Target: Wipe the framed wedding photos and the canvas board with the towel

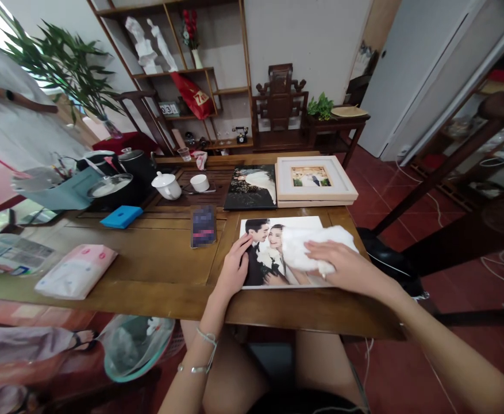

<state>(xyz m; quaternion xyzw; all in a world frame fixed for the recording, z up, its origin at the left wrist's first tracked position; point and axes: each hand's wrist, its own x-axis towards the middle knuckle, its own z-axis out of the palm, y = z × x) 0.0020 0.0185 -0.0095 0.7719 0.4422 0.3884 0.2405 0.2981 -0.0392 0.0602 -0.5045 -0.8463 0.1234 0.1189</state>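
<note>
The fingers point(239, 248) of the left hand point(233, 269) lie slightly spread and flat on the left edge of the wedding photo point(264, 261), pinning it to the wooden table point(161, 270). The fingers point(317, 249) of the right hand point(343, 266) are close together and bent over a white cloth point(312, 238), pressing it against the right half of the print. The bunched cloth hides that part of the picture. The photo lies in the lower centre of the frame, near the table's front edge.

Just left of the print a phone point(203, 226) stands upright, its screen blurred. Behind the print, toward the upper centre, a dark photo print point(252, 187) lies beside a white framed picture point(314, 179), the two touching or nearly so. Further left sit a blue box point(121, 217), a white lidded pot point(166, 186), a white cup point(199, 182) and a black kettle point(137, 164). A pink tissue pack point(76, 271) lies at the lower left of the tabletop, well apart from the hands. Under the table at the lower left stands a bin point(135, 345) lined with a clear bag. A plant point(62, 63) fills the upper left, and a carved chair point(280, 103) stands against the far wall.
</note>
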